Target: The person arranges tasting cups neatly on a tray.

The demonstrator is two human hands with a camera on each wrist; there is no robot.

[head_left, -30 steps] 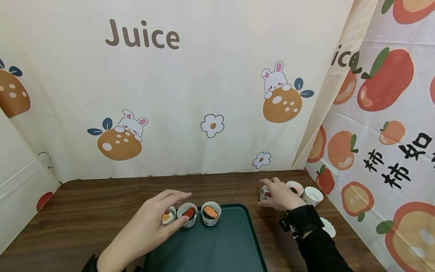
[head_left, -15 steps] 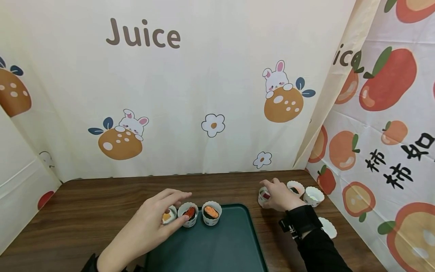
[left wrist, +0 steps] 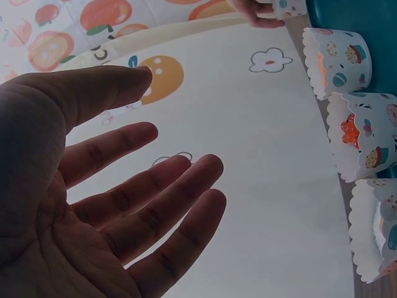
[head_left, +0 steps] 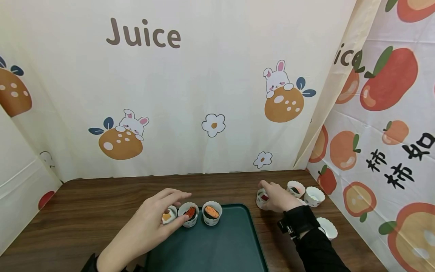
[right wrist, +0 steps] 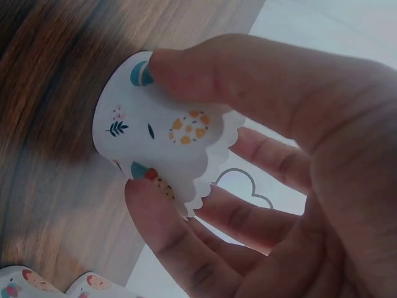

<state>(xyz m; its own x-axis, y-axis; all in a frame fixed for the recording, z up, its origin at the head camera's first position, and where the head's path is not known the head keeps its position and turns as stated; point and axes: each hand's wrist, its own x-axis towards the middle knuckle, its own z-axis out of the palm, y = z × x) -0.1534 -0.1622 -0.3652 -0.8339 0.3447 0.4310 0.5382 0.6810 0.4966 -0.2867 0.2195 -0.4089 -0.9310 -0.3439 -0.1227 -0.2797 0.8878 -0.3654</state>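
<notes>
My right hand (head_left: 279,198) grips a printed paper baking cup (right wrist: 139,118) at the right of the table, thumb on one side and fingers on the other. A dark red piece shows inside that cup in the head view. My left hand (head_left: 154,213) hovers with fingers spread, holding nothing, near a row of three paper cups along the far edge of the green tray (head_left: 221,249). These hold sushi pieces: one yellow-topped in the left cup (head_left: 171,212), red roe in the middle cup (head_left: 191,223), orange-topped in the right cup (head_left: 211,222).
Beyond my right hand stand a cup (head_left: 295,184) with a pink-and-black piece and a cup (head_left: 314,196) with pale contents. Another white cup (head_left: 327,228) sits beside my right sleeve; a further rim is partly hidden by the wrist. Printed curtains (head_left: 204,75) border the wooden table (head_left: 102,196).
My right hand and the paper cup it grips have shifted slightly left and nearer to me. A pale rim now shows behind the right wrist. The left hand has stayed in place.
</notes>
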